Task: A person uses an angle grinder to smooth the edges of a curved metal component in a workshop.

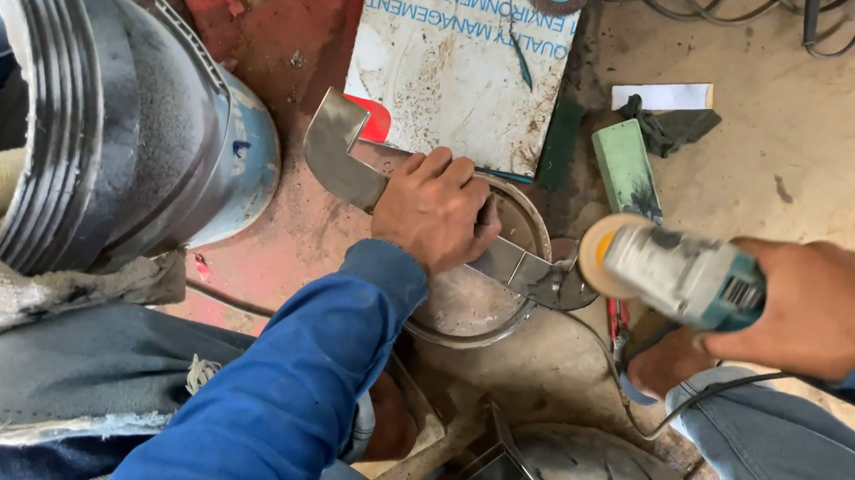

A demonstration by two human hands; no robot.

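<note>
Curved steel piece (353,160), dull grey, hooked at its upper-left end, tapering to a pointed tip at centre frame; laid across a round metal ring (463,313) on the floor. Scuffed, matte surface, brighter near the tip.

Left hand (435,208), centre of frame, palm down, fingers curled over the steel piece, pressing it onto the ring; blue sleeve running to lower left. Right hand (824,308), at right edge, closed around the body of a teal-and-grey angle grinder (681,276); yellowish disc facing left, right at the tip of the steel, contact likely but blurred. Cord trailing down from the tool.

Floor (815,147): dusty concrete, red-stained at upper centre. White printed board (455,67) at top centre. Green block (625,167) and dark rag (671,127) upper right of centre, white paper slip (661,95) beside them. Ribbed grey cylinder (105,117) filling upper left. Tyre tread (601,478) at bottom centre. Cables at upper right. Denim knees at lower left and lower right.
</note>
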